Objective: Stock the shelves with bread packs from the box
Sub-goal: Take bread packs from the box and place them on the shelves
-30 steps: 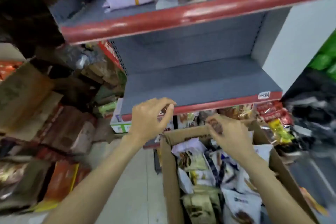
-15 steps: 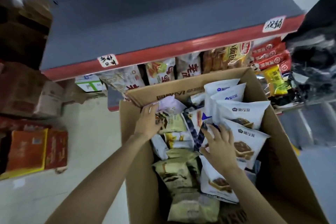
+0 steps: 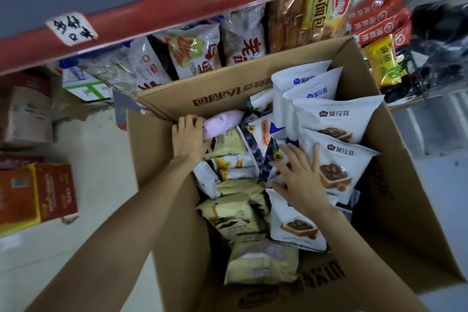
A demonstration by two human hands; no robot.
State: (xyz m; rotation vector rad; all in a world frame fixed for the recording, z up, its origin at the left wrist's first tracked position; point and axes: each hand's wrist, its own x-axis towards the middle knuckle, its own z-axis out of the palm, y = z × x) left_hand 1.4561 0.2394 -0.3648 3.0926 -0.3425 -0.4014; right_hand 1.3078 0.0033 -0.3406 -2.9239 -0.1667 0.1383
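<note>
Both hands have sunk deeper into the box since a moment ago, and the view has tipped further down.

Left hand (image 3: 188, 138) curls its fingers around a pink pack (image 3: 222, 121) at the far left corner of the box (image 3: 162, 185). Right hand (image 3: 301, 177) lies with fingers spread and straight, pressing on white bread packs (image 3: 336, 119) that stand in a row along the right side. Yellow packs (image 3: 235, 210) lie piled in the middle. Beyond the box, a red-edged shelf (image 3: 177, 5) carries a handwritten label (image 3: 72, 28), with bagged snacks (image 3: 197, 53) stocked beneath it.
</note>
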